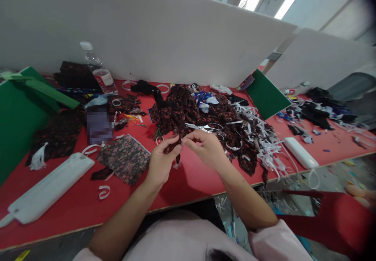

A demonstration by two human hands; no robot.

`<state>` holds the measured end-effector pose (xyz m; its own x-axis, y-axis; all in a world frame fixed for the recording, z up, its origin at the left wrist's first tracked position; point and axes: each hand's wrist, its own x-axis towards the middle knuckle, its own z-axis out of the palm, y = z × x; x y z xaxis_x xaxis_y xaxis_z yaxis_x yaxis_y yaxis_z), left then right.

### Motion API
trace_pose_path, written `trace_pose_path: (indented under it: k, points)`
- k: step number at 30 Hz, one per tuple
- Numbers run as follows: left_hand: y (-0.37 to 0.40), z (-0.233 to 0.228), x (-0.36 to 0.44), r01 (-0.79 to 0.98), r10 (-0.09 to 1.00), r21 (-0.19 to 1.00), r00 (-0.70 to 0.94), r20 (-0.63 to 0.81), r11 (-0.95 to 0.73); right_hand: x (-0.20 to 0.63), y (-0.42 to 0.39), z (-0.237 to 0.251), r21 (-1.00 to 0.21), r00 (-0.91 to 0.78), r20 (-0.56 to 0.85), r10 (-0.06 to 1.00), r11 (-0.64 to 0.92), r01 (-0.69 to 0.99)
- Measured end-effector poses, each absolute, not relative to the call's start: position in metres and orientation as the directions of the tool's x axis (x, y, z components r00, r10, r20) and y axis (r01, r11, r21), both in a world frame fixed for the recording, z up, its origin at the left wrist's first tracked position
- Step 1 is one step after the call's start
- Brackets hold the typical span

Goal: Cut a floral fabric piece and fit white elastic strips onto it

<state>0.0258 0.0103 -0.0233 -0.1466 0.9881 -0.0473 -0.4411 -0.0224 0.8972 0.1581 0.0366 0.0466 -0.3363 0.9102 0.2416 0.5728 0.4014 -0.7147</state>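
Head view
Background: white partition boards (164, 30) stand behind a red bench (73, 202), with bright ceiling light above them.
Bench surface: scraps of cloth and white strips lie across most of it.
Left hand (162, 160): raised above the bench near its front edge, its grip pinched on a small dark fabric piece (175, 146) between thumb and fingertips.
Right hand (206, 146): just beside the left, its grip pressed onto the upper end of the same fabric piece, fingertips nearly meeting those of the left hand.
Fabric piece: held in the air between both hands, its lower end hanging down below the left thumb.
Scissors (205, 127): lie on the patterned cloth heap (188, 108) just behind the right hand, handles to the right.
Floral pouch (125, 158): flat on the bench, left of the left hand.
White strip pile (261, 135): tangled, to the right of the cloth heap.
White plastic cases: one long case (48, 190) at the left front of the bench, another (301, 152) at the right edge.
Water bottle (98, 70): upright near the partition, at the left rear.
Green boards: one (17, 116) at the far left, one (266, 94) leaning at the right rear.
Other person: a hand (361, 195) shows at the right edge, above a red chair (329, 218).
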Motion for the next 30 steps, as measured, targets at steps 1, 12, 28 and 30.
trace_pose_path:
  k: [1,12,28,30]
  points:
    - [0.011,-0.023,0.026,-0.514,0.990,0.857,-0.103,-0.099,0.033,0.159,0.036,0.047,-0.704,-0.326,0.266,0.907,0.414,0.577]
    - [0.015,-0.025,0.033,-0.690,0.987,0.719,-0.044,-0.152,0.080,0.153,0.036,0.040,-0.544,-0.288,0.360,0.887,0.451,0.707]
    - [0.013,-0.032,0.031,-0.587,0.992,0.809,-0.106,-0.067,-0.009,0.158,0.039,0.042,-0.588,-0.362,0.328,0.872,0.489,0.644]
    - [0.013,-0.033,0.032,-0.587,0.992,0.810,-0.101,-0.070,-0.003,0.158,0.039,0.042,-0.582,-0.366,0.327,0.871,0.491,0.648]
